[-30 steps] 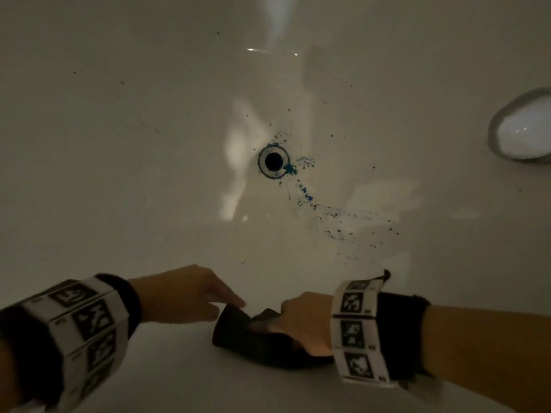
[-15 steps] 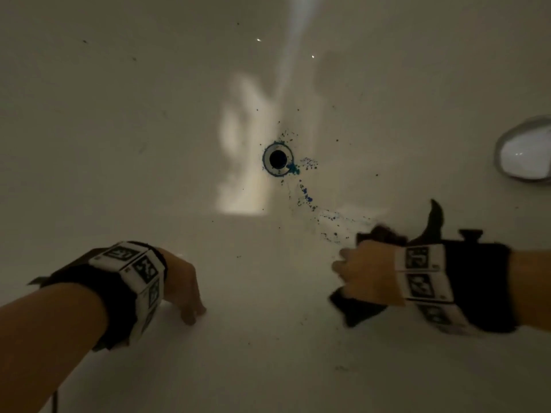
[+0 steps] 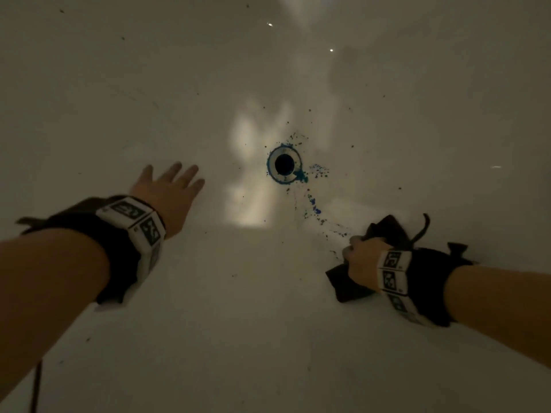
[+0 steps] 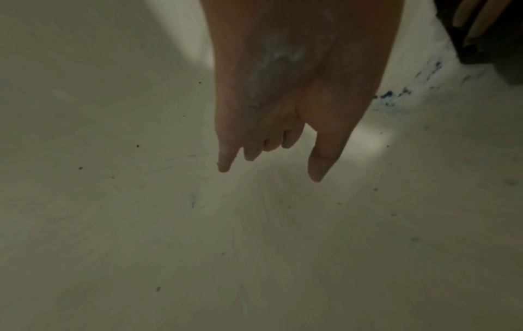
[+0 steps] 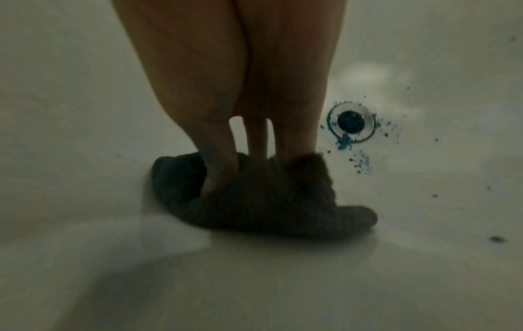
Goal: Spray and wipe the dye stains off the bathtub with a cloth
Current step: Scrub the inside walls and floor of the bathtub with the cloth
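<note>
Blue dye stains [image 3: 314, 207] trail from the round metal drain [image 3: 283, 164] down to the right across the white bathtub floor [image 3: 238, 293]. My right hand [image 3: 362, 257] grips a dark bunched cloth [image 3: 387, 231] at the lower end of that trail, pressing it on the tub. In the right wrist view the fingers dig into the cloth [image 5: 263, 197], with the drain [image 5: 351, 121] and blue specks [image 5: 362, 163] just beyond. My left hand [image 3: 170, 186] reaches out flat to the left of the drain, fingers straight, holding nothing; the left wrist view shows it [image 4: 271, 154] over bare tub.
Small dark specks [image 3: 351, 146] dot the tub around the drain and up the far wall. Pale light patches [image 3: 253, 204] lie left of the drain. The tub floor [image 4: 254, 246] under the left hand shows faint scuffs.
The left hand has gone from resting curled on the near tub floor to stretched out flat towards the drain. The right hand with the cloth stays by the lower stains.
</note>
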Demonstrator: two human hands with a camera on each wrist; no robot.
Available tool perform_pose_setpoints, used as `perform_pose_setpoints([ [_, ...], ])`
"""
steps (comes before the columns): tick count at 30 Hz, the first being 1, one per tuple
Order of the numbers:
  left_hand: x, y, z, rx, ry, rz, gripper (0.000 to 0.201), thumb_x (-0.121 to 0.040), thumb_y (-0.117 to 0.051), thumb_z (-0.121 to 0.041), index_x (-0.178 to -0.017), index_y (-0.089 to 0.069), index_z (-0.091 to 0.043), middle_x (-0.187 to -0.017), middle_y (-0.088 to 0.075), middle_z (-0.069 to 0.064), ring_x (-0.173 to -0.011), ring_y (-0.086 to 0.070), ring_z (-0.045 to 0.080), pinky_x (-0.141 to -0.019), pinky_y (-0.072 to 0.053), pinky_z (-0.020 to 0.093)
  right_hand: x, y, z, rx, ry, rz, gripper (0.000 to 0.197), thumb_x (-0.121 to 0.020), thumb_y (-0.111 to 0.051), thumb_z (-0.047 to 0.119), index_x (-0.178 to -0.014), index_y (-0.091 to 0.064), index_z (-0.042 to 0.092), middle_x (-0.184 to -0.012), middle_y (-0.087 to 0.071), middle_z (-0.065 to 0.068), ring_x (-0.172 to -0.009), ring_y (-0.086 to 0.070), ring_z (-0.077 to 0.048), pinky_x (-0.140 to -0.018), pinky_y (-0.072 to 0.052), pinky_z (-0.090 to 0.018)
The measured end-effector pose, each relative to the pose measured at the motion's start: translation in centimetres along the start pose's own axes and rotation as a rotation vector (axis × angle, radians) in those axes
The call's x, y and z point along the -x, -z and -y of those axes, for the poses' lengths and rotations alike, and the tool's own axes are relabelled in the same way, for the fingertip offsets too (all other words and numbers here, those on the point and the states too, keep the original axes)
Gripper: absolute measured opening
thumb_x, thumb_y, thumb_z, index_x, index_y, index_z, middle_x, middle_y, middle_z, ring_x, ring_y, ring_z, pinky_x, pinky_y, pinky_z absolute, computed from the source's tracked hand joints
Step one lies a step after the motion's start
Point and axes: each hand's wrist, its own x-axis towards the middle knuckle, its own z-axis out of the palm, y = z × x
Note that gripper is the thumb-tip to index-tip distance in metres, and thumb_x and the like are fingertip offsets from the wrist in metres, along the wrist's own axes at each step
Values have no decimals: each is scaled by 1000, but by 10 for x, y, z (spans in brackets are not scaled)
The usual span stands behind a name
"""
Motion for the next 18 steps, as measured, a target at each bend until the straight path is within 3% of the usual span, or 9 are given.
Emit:
perform_pose_setpoints([
  [3, -22, 3, 12, -66, 27, 15, 73, -95, -31, -14, -145, 20, -32, -152, 29, -3, -144, 13, 25, -113, 0, 56, -28, 15, 9, 31, 23, -50, 46, -100, -25, 22, -144, -23, 6, -148, -21, -20, -129, -34, -36, -105, -33, -48],
  [5, -30, -1, 12, -76, 36, 41, 73, -95, -30, -15, -145, 20, -34, -151, 30, -4, -144, 14, 27, -112, -1, 58, -48, 26, 7, -48, 34, -83, 46, -100, -26, 24, -144, -23, 9, -148, -19, -21, -130, -31, -39, -103, -33, -53],
  [7, -33, 0, 11, -54, 45, 26, 72, -94, -28, -13, -145, 19, -34, -151, 30, -5, -143, 15, 28, -115, -3, 55, -64, 36, 2, -126, 28, -243, 44, -98, -38, 29, -137, -38, 9, -140, -31, -25, -125, -37, -42, -93, -42, -54],
  [9, -34, 2, 10, -59, 36, 42, 71, -95, -27, -14, -145, 18, -34, -152, 29, -5, -144, 13, 28, -116, -4, 53, -72, 51, -8, -116, -28, -445, 45, -90, -56, 39, -124, -55, 9, -127, -47, -26, -110, -50, -41, -83, -49, -47],
  [10, -36, 4, 11, -72, 22, 49, 69, -96, -27, -16, -145, 18, -33, -152, 28, -4, -144, 12, 27, -116, -4, 52, -75, 57, -17, -170, -60, -516, 46, -92, -51, 42, -127, -52, 12, -130, -44, -24, -113, -48, -39, -87, -47, -45],
  [12, -37, 8, 9, -94, 23, 92, 67, -97, -26, -18, -146, 18, -33, -153, 27, -3, -144, 11, 28, -116, -5, 51, -73, 77, -41, -338, -113, -512, 44, -98, -36, 39, -135, -40, 16, -137, -34, -19, -122, -39, -36, -94, -40, -44],
  [15, -35, 14, 10, -117, 26, 139, 65, -97, -25, -21, -146, 17, -32, -153, 25, -2, -144, 9, 28, -117, -5, 51, -51, 89, -66, -465, -107, -542, 37, -96, -44, 20, -132, -45, 15, -131, -45, -17, -114, -48, -34, -88, -42, -37],
  [17, -35, 16, 11, -117, 24, 152, 64, -98, -24, -22, -146, 16, -32, -154, 25, -2, -145, 8, 27, -116, -6, 51, -29, 77, -55, -470, 74, -462, 33, -92, -42, 44, -114, -57, 24, -113, -59, -9, -102, -56, -28, -90, -46, -35],
  [18, -36, 15, 12, -116, 22, 158, 64, -98, -24, -23, -146, 16, -33, -154, 24, -2, -145, 8, 27, -116, -5, 51, -16, 69, -41, -460, 189, -390, 50, -86, -29, 65, -98, -60, 28, -100, -62, -4, -95, -58, -25, -91, -46, -35],
])
